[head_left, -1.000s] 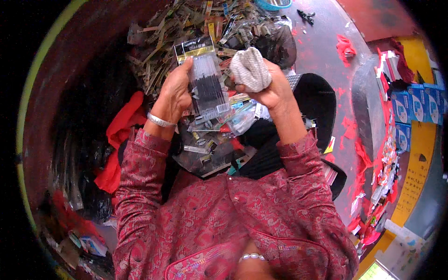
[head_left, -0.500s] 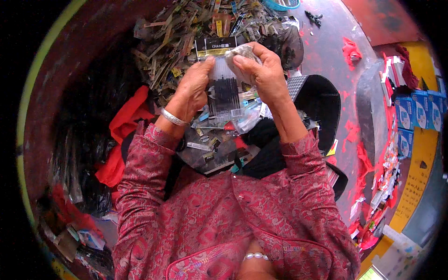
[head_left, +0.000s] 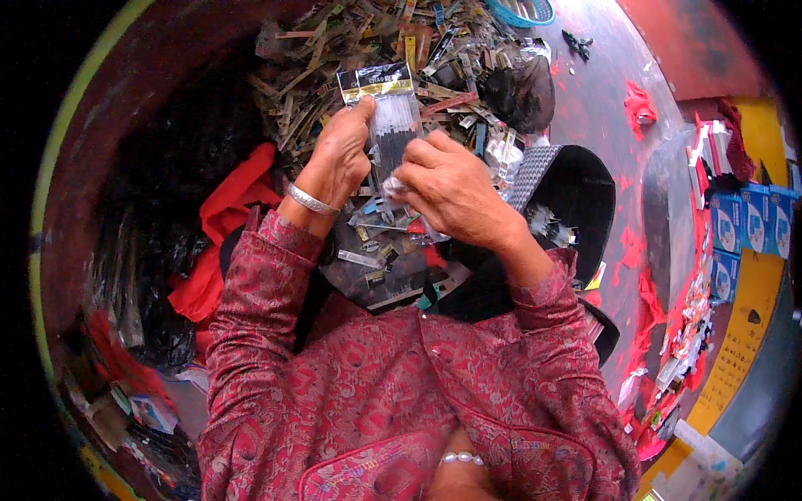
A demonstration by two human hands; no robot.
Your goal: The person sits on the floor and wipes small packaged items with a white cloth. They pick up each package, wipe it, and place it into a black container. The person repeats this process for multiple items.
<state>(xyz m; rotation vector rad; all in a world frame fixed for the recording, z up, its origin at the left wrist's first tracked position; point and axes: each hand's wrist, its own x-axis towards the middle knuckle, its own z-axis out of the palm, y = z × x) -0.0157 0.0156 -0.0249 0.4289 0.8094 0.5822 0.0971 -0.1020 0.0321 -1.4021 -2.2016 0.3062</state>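
Note:
A clear plastic packet (head_left: 394, 115) of slim sticks, whitish at the top and black lower down, hangs upright above a heap in front of me. It has a black and gold header. My left hand (head_left: 336, 154) pinches its left edge near the header, thumb on the front. Against the packet's lower right part, my right hand (head_left: 455, 188) is closed around a crumpled whitish wad (head_left: 391, 185), perhaps cloth. My right fingers hide most of the wad and the packet's lower end.
Many narrow, worn packets form a heap (head_left: 305, 100) beyond my hands. A black bag with a checked panel (head_left: 535, 171) gapes at the right. Blue basket (head_left: 543, 12) stands far right. Red cloth (head_left: 238, 196) and dark plastic (head_left: 159, 242) lie left; blue boxes (head_left: 727, 221) sit at far right.
My right hand has moved down from the packet's upper right edge to its lower part, taking the wad along. The left hand keeps its hold on the packet.

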